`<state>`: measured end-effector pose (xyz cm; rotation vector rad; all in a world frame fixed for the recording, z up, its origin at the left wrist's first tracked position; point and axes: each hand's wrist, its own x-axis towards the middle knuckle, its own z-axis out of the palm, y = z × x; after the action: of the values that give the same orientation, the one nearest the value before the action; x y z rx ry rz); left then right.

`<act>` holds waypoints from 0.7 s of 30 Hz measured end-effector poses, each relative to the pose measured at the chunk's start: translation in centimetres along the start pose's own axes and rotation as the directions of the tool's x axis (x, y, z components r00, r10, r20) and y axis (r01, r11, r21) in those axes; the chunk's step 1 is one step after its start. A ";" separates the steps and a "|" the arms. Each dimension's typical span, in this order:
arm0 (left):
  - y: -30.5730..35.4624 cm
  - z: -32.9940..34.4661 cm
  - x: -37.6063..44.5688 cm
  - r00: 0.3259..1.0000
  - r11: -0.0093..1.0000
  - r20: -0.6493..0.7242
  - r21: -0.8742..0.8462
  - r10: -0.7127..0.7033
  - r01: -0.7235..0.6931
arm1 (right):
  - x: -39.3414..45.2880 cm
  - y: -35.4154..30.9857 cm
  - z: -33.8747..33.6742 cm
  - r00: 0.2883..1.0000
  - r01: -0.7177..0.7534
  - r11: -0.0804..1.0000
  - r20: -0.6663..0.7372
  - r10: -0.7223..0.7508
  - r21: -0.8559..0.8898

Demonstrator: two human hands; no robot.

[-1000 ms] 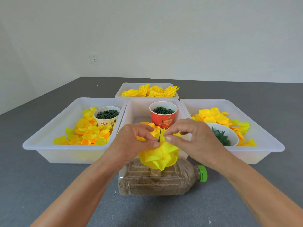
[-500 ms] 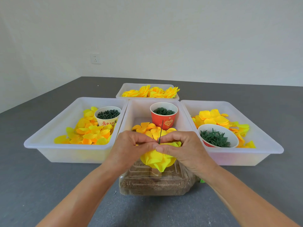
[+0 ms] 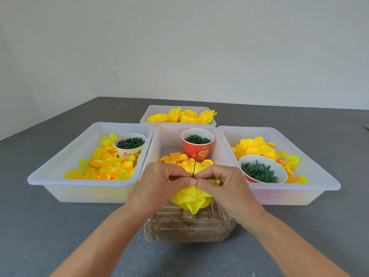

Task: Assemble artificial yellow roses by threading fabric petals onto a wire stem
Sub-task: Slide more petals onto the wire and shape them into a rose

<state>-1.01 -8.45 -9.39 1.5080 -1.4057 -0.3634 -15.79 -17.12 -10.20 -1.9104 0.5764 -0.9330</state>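
A thin dark wire stem (image 3: 195, 163) stands upright from a clear bottle of sand (image 3: 187, 224) lying on its side. A yellow fabric rose (image 3: 191, 197) of stacked petals sits on the wire, hanging inverted below my fingers. My left hand (image 3: 159, 186) and my right hand (image 3: 223, 188) meet at the wire, thumbs and forefingers pinching the top of the petals around it. What lies between the fingertips is hidden. Loose yellow petals (image 3: 180, 159) lie in the middle tray behind my hands.
Three white trays stand side by side: the left tray (image 3: 65, 174) with petals and a cream cup (image 3: 130, 144), the middle one with a red cup (image 3: 197, 145) of green rings, the right tray (image 3: 299, 188) with petals and a bowl (image 3: 261, 170) of green sepals. A rear tray (image 3: 151, 113) holds finished roses.
My right hand has drawn in from the right to the wire and closed against my left fingertips. Both hands have pressed lower onto the rose, hiding the bottle's green cap.
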 end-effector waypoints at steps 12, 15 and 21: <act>-0.2 -0.4 1.1 0.990 0.987 0.095 -0.118 -0.102 0.113 | -0.1 -0.1 0.6 0.976 -0.213 0.958 -0.011 0.219 0.192; 0.2 -0.7 1.7 0.976 0.984 0.171 -0.097 -0.133 0.151 | 0.1 -0.4 0.2 0.972 -0.235 0.956 0.054 0.229 0.178; 1.2 -1.0 2.5 0.948 0.985 0.286 -0.063 -0.138 0.163 | 0.3 -0.9 -0.7 0.964 -0.260 0.952 0.105 0.245 0.164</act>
<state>-0.24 -9.94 -7.00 1.5412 -1.4752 -0.7494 -16.17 -17.31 -9.09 -1.6633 0.6489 -0.7107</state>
